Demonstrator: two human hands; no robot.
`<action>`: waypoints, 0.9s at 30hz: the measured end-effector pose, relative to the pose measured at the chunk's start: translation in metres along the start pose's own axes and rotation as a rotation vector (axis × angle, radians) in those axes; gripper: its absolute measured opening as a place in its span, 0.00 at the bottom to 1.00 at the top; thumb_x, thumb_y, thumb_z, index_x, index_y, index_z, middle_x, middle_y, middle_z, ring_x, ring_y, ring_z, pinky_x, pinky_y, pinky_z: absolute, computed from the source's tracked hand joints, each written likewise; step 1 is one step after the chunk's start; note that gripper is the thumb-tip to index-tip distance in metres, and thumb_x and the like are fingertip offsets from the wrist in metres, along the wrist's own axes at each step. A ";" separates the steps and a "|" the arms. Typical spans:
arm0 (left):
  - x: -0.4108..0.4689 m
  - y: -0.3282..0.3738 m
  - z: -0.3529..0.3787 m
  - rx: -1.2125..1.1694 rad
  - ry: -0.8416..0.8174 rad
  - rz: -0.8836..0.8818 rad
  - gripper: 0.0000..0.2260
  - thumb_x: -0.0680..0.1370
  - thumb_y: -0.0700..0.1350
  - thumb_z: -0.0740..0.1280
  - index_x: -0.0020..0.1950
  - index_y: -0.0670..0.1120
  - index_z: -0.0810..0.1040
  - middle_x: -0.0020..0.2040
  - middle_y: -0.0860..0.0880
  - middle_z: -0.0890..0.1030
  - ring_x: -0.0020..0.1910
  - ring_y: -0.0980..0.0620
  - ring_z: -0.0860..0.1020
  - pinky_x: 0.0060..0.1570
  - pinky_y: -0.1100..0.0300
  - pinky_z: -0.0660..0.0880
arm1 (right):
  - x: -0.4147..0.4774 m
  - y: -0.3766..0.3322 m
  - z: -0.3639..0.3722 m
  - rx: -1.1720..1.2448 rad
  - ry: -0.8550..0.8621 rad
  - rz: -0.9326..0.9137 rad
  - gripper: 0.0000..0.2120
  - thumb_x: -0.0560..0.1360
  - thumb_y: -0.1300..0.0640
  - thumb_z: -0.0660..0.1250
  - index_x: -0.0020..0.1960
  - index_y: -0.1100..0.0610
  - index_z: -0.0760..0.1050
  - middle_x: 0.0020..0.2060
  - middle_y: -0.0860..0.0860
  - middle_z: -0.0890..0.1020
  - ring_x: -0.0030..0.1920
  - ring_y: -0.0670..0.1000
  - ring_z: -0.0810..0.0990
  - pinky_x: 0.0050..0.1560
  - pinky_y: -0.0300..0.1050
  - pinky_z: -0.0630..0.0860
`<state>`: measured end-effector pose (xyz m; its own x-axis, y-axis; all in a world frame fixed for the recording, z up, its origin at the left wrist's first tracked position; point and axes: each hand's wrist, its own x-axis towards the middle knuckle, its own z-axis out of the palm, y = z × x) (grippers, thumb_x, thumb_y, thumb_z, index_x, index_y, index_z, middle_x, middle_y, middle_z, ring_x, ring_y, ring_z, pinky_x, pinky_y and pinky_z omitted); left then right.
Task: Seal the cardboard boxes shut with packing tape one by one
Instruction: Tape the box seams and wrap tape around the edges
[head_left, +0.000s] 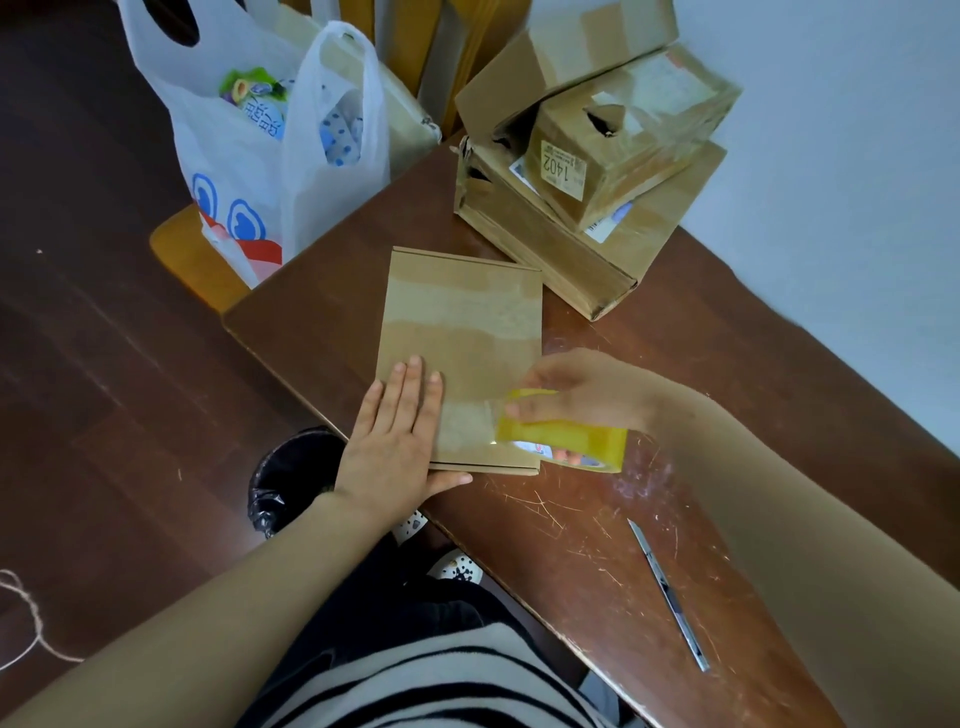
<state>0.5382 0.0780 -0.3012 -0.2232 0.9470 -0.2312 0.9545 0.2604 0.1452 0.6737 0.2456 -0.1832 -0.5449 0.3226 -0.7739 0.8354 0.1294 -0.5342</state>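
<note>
A flat cardboard box lies on the brown table, with older tape strips across its top. My left hand presses flat on the box's near left corner, fingers straight. My right hand grips a yellow roll of packing tape at the box's near right corner. A clear strip of tape runs from the roll across the box's near end towards my left hand.
A stack of several worn cardboard boxes stands at the table's far end by the wall. A utility knife lies on the scratched table to the right. A white plastic bag sits on a chair; a black bin stands below.
</note>
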 end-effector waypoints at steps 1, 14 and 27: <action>0.000 0.000 0.000 -0.003 0.006 -0.002 0.49 0.66 0.74 0.37 0.74 0.41 0.31 0.75 0.38 0.34 0.74 0.41 0.32 0.70 0.50 0.29 | -0.004 0.009 -0.002 0.144 -0.023 -0.039 0.20 0.71 0.45 0.72 0.53 0.59 0.77 0.33 0.55 0.82 0.32 0.55 0.81 0.35 0.45 0.78; 0.001 0.001 -0.002 0.041 -0.022 0.008 0.50 0.65 0.75 0.37 0.73 0.38 0.31 0.74 0.39 0.33 0.75 0.42 0.36 0.72 0.50 0.33 | -0.007 0.062 -0.018 -0.493 0.380 0.129 0.29 0.67 0.30 0.63 0.30 0.56 0.72 0.22 0.47 0.76 0.28 0.47 0.77 0.30 0.39 0.65; 0.000 0.002 -0.006 0.051 -0.089 0.020 0.51 0.66 0.76 0.39 0.75 0.37 0.42 0.76 0.38 0.43 0.77 0.41 0.46 0.74 0.48 0.42 | 0.044 0.054 0.003 -0.775 0.301 0.363 0.18 0.71 0.36 0.66 0.40 0.50 0.69 0.34 0.45 0.72 0.42 0.53 0.74 0.36 0.44 0.65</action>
<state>0.5392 0.0803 -0.2951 -0.1875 0.9308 -0.3139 0.9680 0.2293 0.1016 0.6942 0.2640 -0.2470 -0.2877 0.6843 -0.6700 0.8259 0.5315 0.1881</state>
